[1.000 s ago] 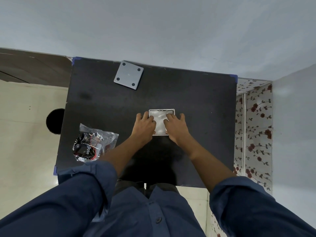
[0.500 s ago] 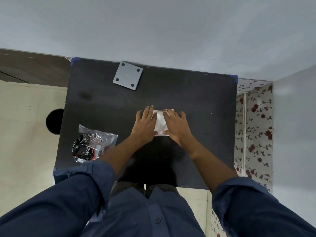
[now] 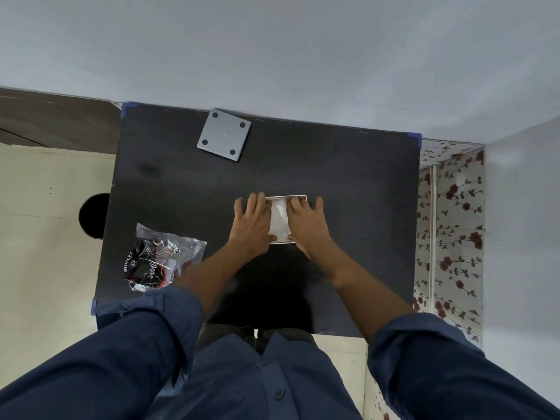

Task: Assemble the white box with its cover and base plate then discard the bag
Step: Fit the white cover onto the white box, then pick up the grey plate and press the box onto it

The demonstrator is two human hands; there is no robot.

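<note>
The white box (image 3: 279,221) lies flat in the middle of the black table (image 3: 348,192). My left hand (image 3: 253,224) covers its left side and my right hand (image 3: 306,224) its right side, palms down, thumbs at the near edge. Only a white strip between the hands and the far edge show. A grey square plate (image 3: 224,134) with a dark dot in each corner lies at the far edge of the table. A clear plastic bag (image 3: 160,257) holding dark and red items sits at the near left.
A pale wall rises right behind the table. The floor to the left is cream, with a round dark hole (image 3: 94,215) beside the table. A floral-patterned surface (image 3: 448,231) stands to the right.
Both hands have slid inward over the white box, hiding more of its top than a second ago. The plate and bag have not moved.
</note>
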